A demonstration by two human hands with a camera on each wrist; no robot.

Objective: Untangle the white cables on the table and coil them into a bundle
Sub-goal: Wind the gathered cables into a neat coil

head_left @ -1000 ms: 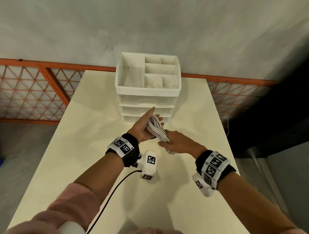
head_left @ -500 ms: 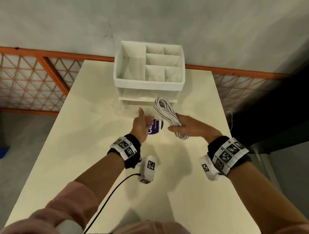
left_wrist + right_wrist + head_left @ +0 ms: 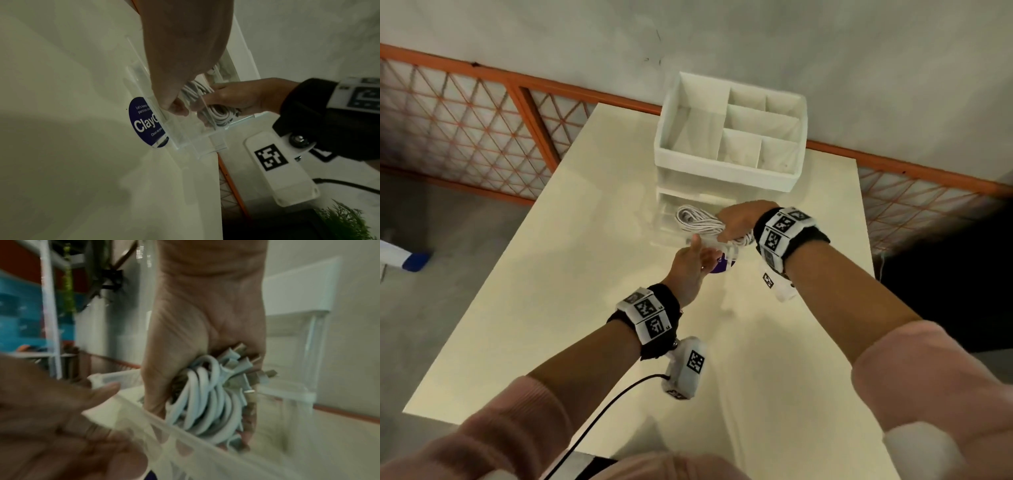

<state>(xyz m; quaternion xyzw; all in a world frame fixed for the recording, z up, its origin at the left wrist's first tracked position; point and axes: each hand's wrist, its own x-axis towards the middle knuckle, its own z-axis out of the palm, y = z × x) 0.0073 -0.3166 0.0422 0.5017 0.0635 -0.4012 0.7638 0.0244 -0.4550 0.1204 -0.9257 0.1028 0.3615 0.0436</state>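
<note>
White cables (image 3: 700, 222) look already coiled, bundle gripped in the right hand (image 3: 738, 219) over the clear drawer (image 3: 197, 129) the left hand (image 3: 690, 265) holds open; only stowing seems left.

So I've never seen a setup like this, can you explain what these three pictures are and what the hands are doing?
No machine here: a person wears cameras on the head and on both wrists. The head view looks down at a table with a white organizer. The other two look along each hand. The right hand grips a coiled cable bundle over a clear drawer pulled out of the organizer. The left hand holds the drawer's front. A blue sticker lies beneath it.
</note>
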